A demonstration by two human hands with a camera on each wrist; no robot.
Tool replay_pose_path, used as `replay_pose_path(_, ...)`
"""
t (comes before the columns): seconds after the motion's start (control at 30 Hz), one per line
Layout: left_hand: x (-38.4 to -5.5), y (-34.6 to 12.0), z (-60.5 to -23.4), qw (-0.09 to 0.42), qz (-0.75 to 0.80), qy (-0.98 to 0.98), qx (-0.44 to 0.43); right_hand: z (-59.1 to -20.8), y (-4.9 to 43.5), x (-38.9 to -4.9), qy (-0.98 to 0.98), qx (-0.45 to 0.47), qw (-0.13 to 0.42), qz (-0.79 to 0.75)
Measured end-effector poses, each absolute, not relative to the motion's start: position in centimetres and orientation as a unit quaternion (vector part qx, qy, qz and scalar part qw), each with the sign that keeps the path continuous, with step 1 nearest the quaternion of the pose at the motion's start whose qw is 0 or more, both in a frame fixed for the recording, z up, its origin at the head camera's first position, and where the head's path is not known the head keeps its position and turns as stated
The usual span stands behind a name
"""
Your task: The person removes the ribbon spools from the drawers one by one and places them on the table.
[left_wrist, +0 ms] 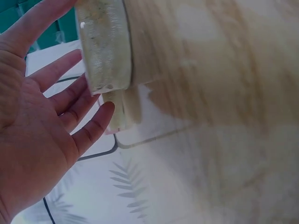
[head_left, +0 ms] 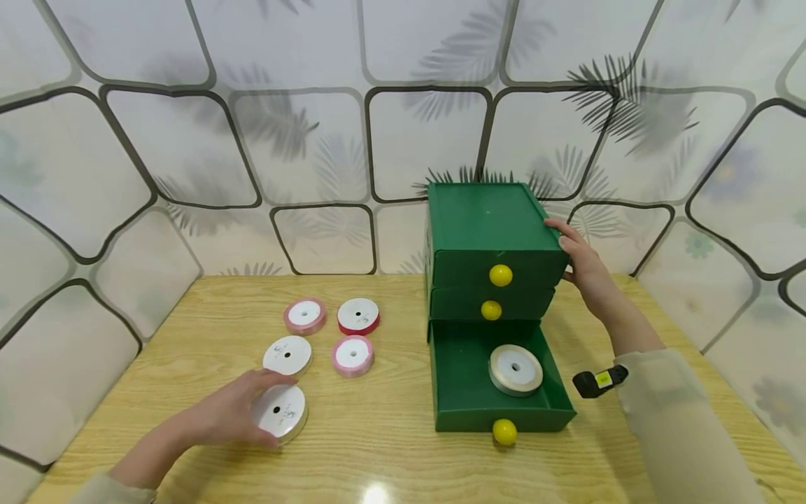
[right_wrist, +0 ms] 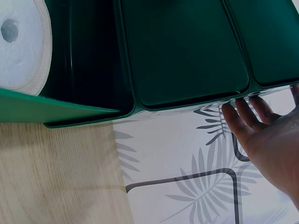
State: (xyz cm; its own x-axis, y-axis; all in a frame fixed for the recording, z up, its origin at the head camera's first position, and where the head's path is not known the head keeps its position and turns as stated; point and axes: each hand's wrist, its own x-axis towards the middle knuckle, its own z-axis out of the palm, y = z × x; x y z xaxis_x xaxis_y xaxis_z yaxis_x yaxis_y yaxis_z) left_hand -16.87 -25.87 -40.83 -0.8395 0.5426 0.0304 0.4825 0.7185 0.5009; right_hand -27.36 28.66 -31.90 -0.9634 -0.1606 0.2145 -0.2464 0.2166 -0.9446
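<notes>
My left hand (head_left: 236,409) spans the nearest white-topped ribbon spool (head_left: 281,411), thumb at its front edge and fingers at its back edge. The left wrist view shows that spool's pale ribbon side (left_wrist: 106,46), with the fingers along its face. Another white-topped spool (head_left: 287,355) lies just behind it. My right hand (head_left: 588,269) rests against the right side of a green drawer cabinet (head_left: 491,217), fingertips at its top edge. The bottom drawer (head_left: 460,392) is pulled out and holds a cream ribbon spool (head_left: 515,370).
Two pink ribbon spools (head_left: 305,316) and a red ribbon spool (head_left: 358,316) lie on the wooden table (head_left: 371,448) left of the cabinet. Yellow round knobs (head_left: 500,275) stick out from the drawers. A patterned curtain (head_left: 321,154) encloses the table's back and sides.
</notes>
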Motion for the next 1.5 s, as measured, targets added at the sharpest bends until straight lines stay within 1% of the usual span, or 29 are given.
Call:
replay_pose_path(0.2,-17.4,-25.2,-39.4,0.041,0.258,0.918,0.298,-32.0,28.7,-27.4,-0.777,0.133,0.038,0.614)
replay_pose_path(0.37,-18.6,-23.9,-38.4,0.059,0.321,0.89,0.317,-32.1,28.7,-27.4,-0.776,0.136,0.039,0.615)
replay_pose_path(0.5,-19.7,-21.7,-38.2,0.066,0.372,0.861,0.341,-32.1,28.6,-27.4,-0.776,0.136,0.039,0.614)
replay_pose_path(0.73,-20.8,-16.0,-37.4,0.051,0.435,0.822,0.364,-32.1,28.6,-27.4,-0.777,0.132,0.039,0.614)
replay_pose_path(0.93,-21.7,-11.4,-36.7,0.068,0.448,0.798,0.397,-32.2,28.7,-27.4,-0.776,0.136,0.044,0.614)
replay_pose_path(1.17,-22.6,-6.8,-36.3,0.108,0.433,0.791,0.419,-32.2,28.6,-27.4,-0.774,0.135,0.041,0.617)
replay_pose_path(1.33,-23.3,-4.0,-36.2,0.113,0.409,0.791,0.44,-32.3,28.7,-27.4,-0.776,0.139,0.046,0.613)
replay_pose_path(1.5,-24.1,-1.9,-36.5,0.132,0.405,0.784,0.451,-32.2,28.8,-27.4,-0.776,0.132,0.043,0.615)
